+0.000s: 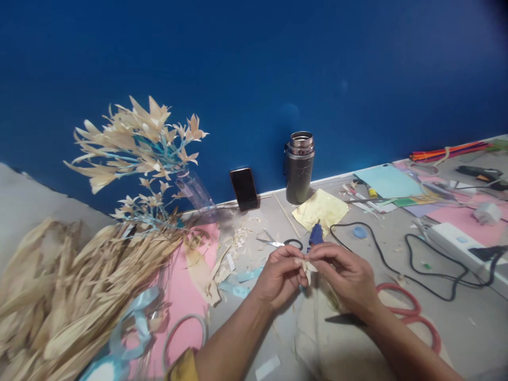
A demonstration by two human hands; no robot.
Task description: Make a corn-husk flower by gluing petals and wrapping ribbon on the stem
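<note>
Between my two hands is a small cream flower [308,269] that looks made of dried corn husk, with pointed petals. My left hand [275,278] pinches it from the left with thumb and forefinger. From the right, the fingertips of my right hand [346,274] are pressed together at its upper end. Just beyond my fingers lies a blue glue gun [316,234], its nozzle over a yellow sheet [323,206]. Small scissors [292,244] with black handles lie behind my left hand. Red-handled scissors [432,334] lie partly under my right forearm.
Similar husk flowers [146,132] on blue stems stand in a clear vase [194,193]. Dried husks [79,301] are heaped at left beside pale blue ribbon [133,328]. A phone [244,189] and an uncapped flask [299,169] stand by the wall. A black cable [381,254] runs towards a power strip [456,238].
</note>
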